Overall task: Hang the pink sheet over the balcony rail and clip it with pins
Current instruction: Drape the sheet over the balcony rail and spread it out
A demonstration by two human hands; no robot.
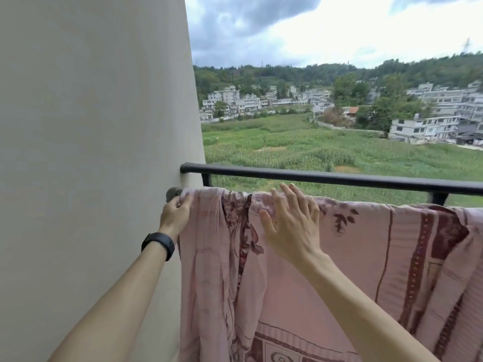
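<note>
Both of my hands are on the pink sheet. It is draped over a lower bar of the balcony railing, just under the black top rail, and the cloth hides the bar itself. My left hand pinches the sheet's bunched left end right beside the wall, next to a round grey fitting. My right hand is spread wide with the fingers straight, lying against the cloth near the fold and holding nothing.

I judge the hanging nearly done and the step in hand to be spreading. The left portion falls in thick gathers, while the stretch to the right lies flatter. The next move calls for drawing the gathered end out toward the wall and smoothing the folds along the bar. After that I need the pins. None show from here, so I cannot say where they are, and clipping has not begun.

No writing or brand is readable. The sheet has a dark red floral print and striped borders but no lettering. The black wristband on my left wrist shows no logo. The buildings across the field are too far off to show any signs.
</note>
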